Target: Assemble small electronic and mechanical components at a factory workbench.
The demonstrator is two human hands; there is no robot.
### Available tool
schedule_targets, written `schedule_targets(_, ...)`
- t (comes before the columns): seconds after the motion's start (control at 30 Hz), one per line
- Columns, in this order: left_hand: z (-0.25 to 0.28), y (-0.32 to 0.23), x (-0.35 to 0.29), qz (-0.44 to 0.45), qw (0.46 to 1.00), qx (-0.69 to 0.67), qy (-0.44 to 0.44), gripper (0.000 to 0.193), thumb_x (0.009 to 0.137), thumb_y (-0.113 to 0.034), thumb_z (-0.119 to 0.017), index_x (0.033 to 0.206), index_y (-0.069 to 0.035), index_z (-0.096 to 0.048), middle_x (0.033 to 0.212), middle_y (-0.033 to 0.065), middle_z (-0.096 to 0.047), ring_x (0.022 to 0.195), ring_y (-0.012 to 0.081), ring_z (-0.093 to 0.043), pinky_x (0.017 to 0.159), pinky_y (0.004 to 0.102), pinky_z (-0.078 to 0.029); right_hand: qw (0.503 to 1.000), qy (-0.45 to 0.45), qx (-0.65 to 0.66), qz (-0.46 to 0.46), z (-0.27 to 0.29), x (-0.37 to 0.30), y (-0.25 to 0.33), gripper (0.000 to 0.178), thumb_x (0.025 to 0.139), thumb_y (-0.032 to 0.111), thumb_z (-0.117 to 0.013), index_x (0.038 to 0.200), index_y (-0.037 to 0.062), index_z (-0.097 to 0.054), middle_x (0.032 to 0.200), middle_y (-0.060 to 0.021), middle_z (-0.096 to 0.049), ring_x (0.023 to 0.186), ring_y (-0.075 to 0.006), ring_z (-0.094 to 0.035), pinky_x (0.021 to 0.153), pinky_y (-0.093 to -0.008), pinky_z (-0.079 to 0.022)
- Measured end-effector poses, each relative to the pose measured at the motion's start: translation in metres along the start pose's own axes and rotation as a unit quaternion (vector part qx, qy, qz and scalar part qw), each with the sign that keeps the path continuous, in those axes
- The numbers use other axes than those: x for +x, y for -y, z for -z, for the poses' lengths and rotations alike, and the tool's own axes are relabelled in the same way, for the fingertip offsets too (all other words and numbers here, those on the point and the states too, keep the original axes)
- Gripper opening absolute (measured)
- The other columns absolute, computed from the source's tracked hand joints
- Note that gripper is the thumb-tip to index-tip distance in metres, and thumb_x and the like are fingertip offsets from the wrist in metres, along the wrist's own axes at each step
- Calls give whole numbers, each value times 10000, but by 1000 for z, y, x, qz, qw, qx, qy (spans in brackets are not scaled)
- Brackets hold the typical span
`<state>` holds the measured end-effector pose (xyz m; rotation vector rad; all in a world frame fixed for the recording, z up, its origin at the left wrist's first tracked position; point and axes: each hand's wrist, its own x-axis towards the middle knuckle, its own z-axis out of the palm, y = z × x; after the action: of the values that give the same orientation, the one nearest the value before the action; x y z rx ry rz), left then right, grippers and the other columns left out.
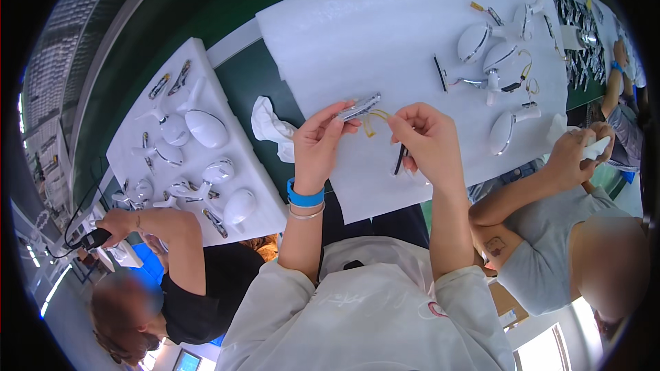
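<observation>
Green tabletop (pixel 249 75) runs across the frame, most of it under a white sheet (pixel 385 41); a white foam board (pixel 240 151) with glossy white shells (pixel 206 128) sits on the left. Co-worker in grey (pixel 550 254) on the right, another in black (pixel 220 288) on the left, both well apart from the person's hands. Person wears a white top (pixel 371 309); both forearms come up from the lower edge and lean in over the near part of the sheet, roughly parallel, elbows low and bent. Right hand (pixel 433 141): back of hand up, wrist near straight, knuckles bent, fingers curled inward and pointing left. Left hand (pixel 317 144): palm turned inward, wrist near straight, thumb opposed to the fingers, tips pointing up and right. Hands are level and close together, apart from each other, joined only by the work. Left grip is pinched on a slim silver part (pixel 361 106), thumb on the near side, its free end tilted up and right; part is above the sheet, in front of the chest, between the hands. Right grip is pinched too, thumb and forefinger on the yellow wires (pixel 372 124), which loop down between the hands. Black strip (pixel 399 159) shows under the right fingers, slanting down; cannot tell whether it's held. Blue wristband (pixel 306 196) and thin bracelet (pixel 306 214) sit on the left wrist.
</observation>
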<state>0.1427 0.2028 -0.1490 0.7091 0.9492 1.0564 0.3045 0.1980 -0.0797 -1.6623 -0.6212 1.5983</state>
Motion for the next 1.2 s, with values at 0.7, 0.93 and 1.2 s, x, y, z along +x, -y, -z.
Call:
schedule_targets(0.7, -9, -3, -16, -384, 693, 606, -75, 400, 607, -145, -709, 965, -127, -530, 1068, 62, -474, 1006, 257, -389, 845, 413, -281, 998, -46, -31, -13, -13, 6, -2, 181, 758, 131, -562, 778, -46, -530, 608, -64, -549, 340, -55, -423, 293, -187, -319)
schedule_targets(0.93, -15, 0, -18, -419, 638, 636, -116, 270, 607, -161, -729, 823, -182, -568, 1013, -2, -502, 969, 202, -413, 861, 418, -250, 999, -30, -38, -10, -16, 6, -5, 163, 760, 122, -562, 772, -38, -531, 601, -56, -548, 341, -51, -424, 290, -182, -313)
schedule_targets(1.2, -11, -5, -21, -393, 624, 657, -156, 198, 636, -140, -702, 798, -172, -591, 962, -29, -520, 933, 168, -450, 891, 418, -217, 998, -16, -53, 1, -15, 3, -6, 152, 761, 116, -563, 757, -32, -529, 586, -46, -539, 340, -45, -419, 289, -177, -301)
